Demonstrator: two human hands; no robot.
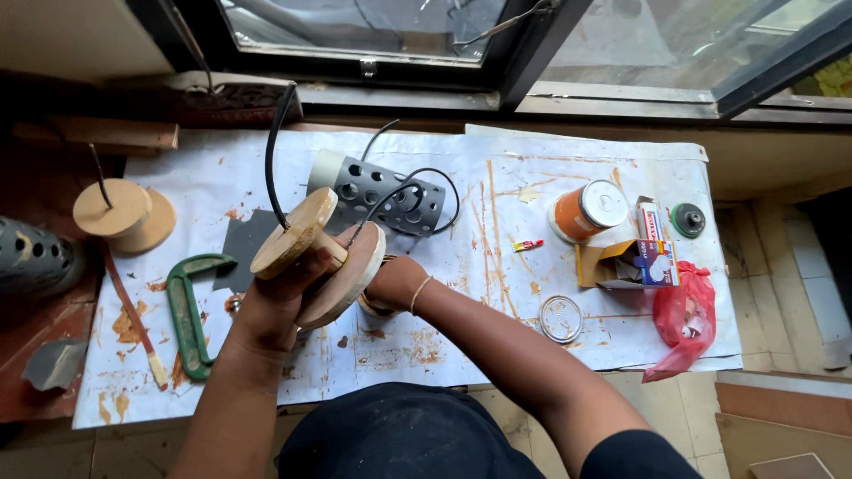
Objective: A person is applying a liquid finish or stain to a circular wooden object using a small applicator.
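A: Spool (315,253) of two wooden discs, held up near the middle. What grips it?

B: The left hand (271,306), fingers curled shut round the near disc, above the green clamp (188,312).

A: And the right hand (390,282)?

B: Just right of the spool, touching the far disc. That disc hides its fingers, so I cannot tell how far open it is.

A: The black cable (273,151)?

B: It rises from the spool; its top is lost against the window frame.

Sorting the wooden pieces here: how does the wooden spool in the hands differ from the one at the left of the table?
The held wooden spool is tilted, gripped by the left hand, and carries a thick black cable. The table spool rests flat, untouched, with only a thin rod. Both are pale wood, two round discs each.
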